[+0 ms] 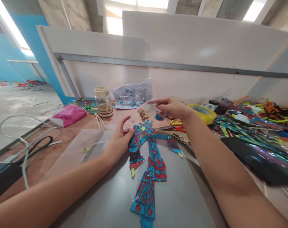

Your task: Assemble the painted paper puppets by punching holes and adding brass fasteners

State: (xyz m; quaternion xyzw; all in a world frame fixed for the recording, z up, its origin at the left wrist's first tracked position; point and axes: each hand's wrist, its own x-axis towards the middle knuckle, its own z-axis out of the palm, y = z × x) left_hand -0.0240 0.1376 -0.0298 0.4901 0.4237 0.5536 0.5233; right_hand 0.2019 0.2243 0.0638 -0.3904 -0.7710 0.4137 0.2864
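Note:
A jointed flat puppet (155, 158) in blue and red, with metal fasteners at its joints, lies on a translucent sheet (105, 199). My left hand (120, 136) is at its left arm piece, thumb against the piece's edge and index finger raised; the fingers beneath are partly hidden. Beyond the puppet's head, my right hand (173, 107) pinches a small clear plastic bag (144, 112) holding small brass-coloured pieces. Yellow-and-red-handled scissors (176, 125) and metal pliers (182, 139) lie under and beside my right forearm.
A lidded clear jar (103, 101), a line-drawn sheet in plastic (131, 95) and a pink packet (69, 114) stand or lie at the back left. On the right are yellow tape (203, 114), a black pouch (255, 161) and heaped coloured pieces (241, 129). Cables (26, 148) trail at left.

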